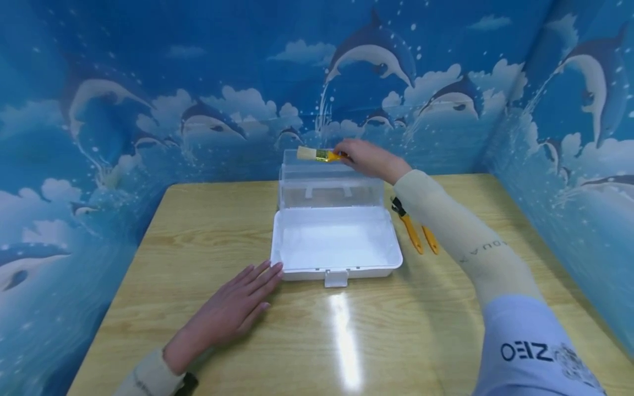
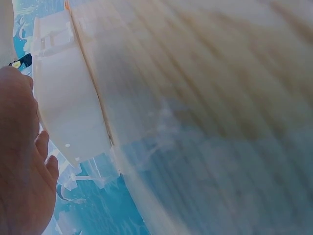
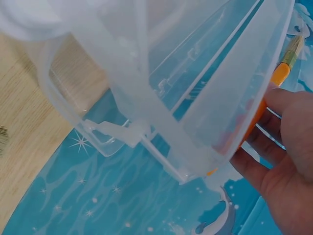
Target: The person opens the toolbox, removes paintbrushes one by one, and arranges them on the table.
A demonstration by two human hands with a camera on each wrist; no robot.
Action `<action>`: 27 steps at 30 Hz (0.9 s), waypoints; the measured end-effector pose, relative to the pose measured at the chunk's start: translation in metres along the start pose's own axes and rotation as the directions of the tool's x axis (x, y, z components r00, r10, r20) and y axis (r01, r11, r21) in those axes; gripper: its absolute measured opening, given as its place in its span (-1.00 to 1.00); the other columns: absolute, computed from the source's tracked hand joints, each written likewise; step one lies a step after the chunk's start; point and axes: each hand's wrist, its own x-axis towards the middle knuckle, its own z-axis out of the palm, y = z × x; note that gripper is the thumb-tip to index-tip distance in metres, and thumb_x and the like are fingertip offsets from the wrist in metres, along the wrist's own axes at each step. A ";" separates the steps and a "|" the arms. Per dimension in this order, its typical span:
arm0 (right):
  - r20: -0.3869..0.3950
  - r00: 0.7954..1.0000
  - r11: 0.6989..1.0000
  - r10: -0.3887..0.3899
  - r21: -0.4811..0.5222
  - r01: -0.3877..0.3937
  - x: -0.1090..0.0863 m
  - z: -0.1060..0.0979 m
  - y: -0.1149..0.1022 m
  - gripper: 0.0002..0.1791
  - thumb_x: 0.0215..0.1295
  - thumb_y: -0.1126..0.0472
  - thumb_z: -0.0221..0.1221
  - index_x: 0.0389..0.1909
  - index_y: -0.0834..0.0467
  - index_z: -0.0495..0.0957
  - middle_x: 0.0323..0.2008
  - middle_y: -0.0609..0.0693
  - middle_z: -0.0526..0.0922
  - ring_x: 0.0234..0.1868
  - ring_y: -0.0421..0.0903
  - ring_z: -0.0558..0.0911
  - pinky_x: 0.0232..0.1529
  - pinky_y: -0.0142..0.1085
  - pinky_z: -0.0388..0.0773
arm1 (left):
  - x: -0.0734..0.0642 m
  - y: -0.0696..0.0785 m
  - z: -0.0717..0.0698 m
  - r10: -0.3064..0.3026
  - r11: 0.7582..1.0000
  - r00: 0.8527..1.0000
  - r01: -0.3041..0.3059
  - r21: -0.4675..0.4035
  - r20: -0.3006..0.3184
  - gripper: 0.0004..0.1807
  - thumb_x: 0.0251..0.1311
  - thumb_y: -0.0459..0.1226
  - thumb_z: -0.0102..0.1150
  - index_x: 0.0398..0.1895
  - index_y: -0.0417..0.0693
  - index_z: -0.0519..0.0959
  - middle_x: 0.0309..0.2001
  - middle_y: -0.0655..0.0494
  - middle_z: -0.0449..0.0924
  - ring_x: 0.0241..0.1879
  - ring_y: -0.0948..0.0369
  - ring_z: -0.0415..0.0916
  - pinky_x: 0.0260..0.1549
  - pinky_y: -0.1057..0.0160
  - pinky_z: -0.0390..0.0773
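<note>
A white storage box point(image 1: 339, 239) stands on the table with its see-through lid point(image 1: 332, 184) raised at the back. In my right hand point(image 1: 369, 158) I hold a paintbrush point(image 1: 317, 154) by its orange handle, its pale bristles pointing left across the lid's upper edge. From the right wrist view, the thumb and fingers of that hand point(image 3: 293, 147) lie around the orange handle point(image 3: 280, 75) close along the lid's rim point(image 3: 261, 107). With fingers straight, my left hand point(image 1: 233, 302) has its fingertips at the box's front left corner; the left wrist view shows it beside the box wall point(image 2: 71, 93).
To the right of the box, partly under my right forearm, lie two orange-handled tools point(image 1: 411, 234), whose far ends are dark or hidden. A clear latch point(image 1: 336, 279) hangs at the box front. Blue dolphin-print sheeting point(image 1: 238, 66) surrounds the wooden table point(image 1: 208, 231).
</note>
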 end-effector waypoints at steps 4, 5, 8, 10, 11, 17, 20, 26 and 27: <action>-0.009 1.000 1.000 -0.004 -0.013 0.004 -0.004 0.000 -0.004 -0.62 0.59 0.26 0.01 0.33 0.21 0.46 0.17 0.16 0.55 0.15 0.05 0.58 0.18 -0.05 0.61 | 0.000 0.000 -0.001 -0.004 1.000 1.000 0.004 -0.005 0.000 -0.33 0.56 -0.10 -0.09 0.64 0.01 0.03 0.66 0.19 -0.13 0.62 0.10 -0.10 0.61 0.28 -0.40; -0.010 1.000 1.000 -0.004 -0.015 0.004 -0.005 -0.001 -0.005 -0.62 0.59 0.26 0.01 0.33 0.21 0.46 0.18 0.16 0.55 0.16 0.05 0.58 0.19 -0.05 0.61 | 0.000 0.001 -0.001 -0.005 1.000 1.000 0.005 -0.006 0.001 -0.33 0.56 -0.10 -0.09 0.64 0.01 0.03 0.66 0.19 -0.13 0.62 0.10 -0.10 0.61 0.29 -0.40; -0.016 1.000 1.000 -0.005 -0.028 0.004 -0.008 -0.001 -0.008 -0.62 0.60 0.24 0.02 0.33 0.20 0.47 0.18 0.15 0.55 0.16 0.04 0.58 0.20 -0.06 0.61 | 0.000 0.001 -0.001 -0.005 1.000 1.000 0.005 -0.007 -0.002 -0.32 0.55 -0.11 -0.07 0.64 0.00 0.03 0.66 0.18 -0.12 0.62 0.09 -0.09 0.61 0.28 -0.40; -0.022 1.000 0.999 -0.008 -0.036 0.007 -0.010 -0.001 -0.010 -0.62 0.60 0.22 0.02 0.33 0.20 0.47 0.17 0.15 0.56 0.15 0.04 0.59 0.19 -0.07 0.61 | 0.000 0.001 -0.001 -0.005 1.000 1.000 0.005 -0.006 -0.007 -0.32 0.55 -0.11 -0.06 0.64 0.00 0.04 0.66 0.18 -0.11 0.62 0.09 -0.08 0.61 0.29 -0.39; -0.026 1.000 0.999 -0.011 -0.040 0.010 -0.010 -0.001 -0.010 -0.62 0.60 0.22 0.02 0.33 0.20 0.47 0.16 0.14 0.56 0.14 0.03 0.59 0.18 -0.07 0.61 | 0.000 0.001 -0.001 -0.005 1.000 1.000 0.004 -0.006 -0.011 -0.32 0.54 -0.12 -0.05 0.64 0.00 0.05 0.66 0.18 -0.10 0.61 0.09 -0.07 0.61 0.29 -0.38; -0.055 0.998 0.999 -0.033 -0.040 0.030 -0.014 0.001 -0.011 -0.64 0.58 0.26 0.03 0.30 0.21 0.49 0.09 0.14 0.58 0.07 0.03 0.61 0.13 -0.08 0.63 | 0.000 0.001 -0.001 -0.004 1.000 1.000 0.004 -0.002 -0.020 -0.30 0.53 -0.13 -0.02 0.63 0.00 0.05 0.65 0.17 -0.08 0.61 0.08 -0.05 0.61 0.29 -0.38; -0.062 0.997 0.999 -0.036 -0.038 0.034 -0.017 0.001 -0.011 -0.65 0.57 0.27 0.05 0.28 0.22 0.50 0.09 0.14 0.58 0.07 0.03 0.61 0.13 -0.07 0.63 | -0.001 0.001 0.000 -0.012 1.000 1.000 0.012 -0.005 -0.004 -0.30 0.54 -0.12 -0.04 0.65 0.03 0.01 0.66 0.20 -0.12 0.62 0.11 -0.09 0.60 0.30 -0.40; -0.076 0.996 0.998 -0.047 -0.046 0.044 -0.023 0.004 -0.007 -0.66 0.55 0.28 0.07 0.27 0.21 0.52 0.07 0.14 0.60 0.06 0.03 0.62 0.12 -0.08 0.64 | -0.001 0.002 0.000 -0.016 1.000 1.000 0.016 -0.003 0.002 -0.30 0.54 -0.12 -0.04 0.65 0.05 0.01 0.66 0.21 -0.13 0.62 0.11 -0.09 0.60 0.30 -0.41; -0.079 0.996 0.998 -0.049 -0.045 0.045 -0.024 0.005 -0.007 -0.66 0.55 0.28 0.08 0.26 0.21 0.52 0.07 0.13 0.60 0.05 0.03 0.62 0.12 -0.08 0.64 | -0.001 0.002 0.000 -0.017 1.000 1.000 0.017 -0.002 0.002 -0.30 0.54 -0.12 -0.03 0.65 0.05 0.01 0.66 0.21 -0.12 0.62 0.11 -0.09 0.60 0.30 -0.41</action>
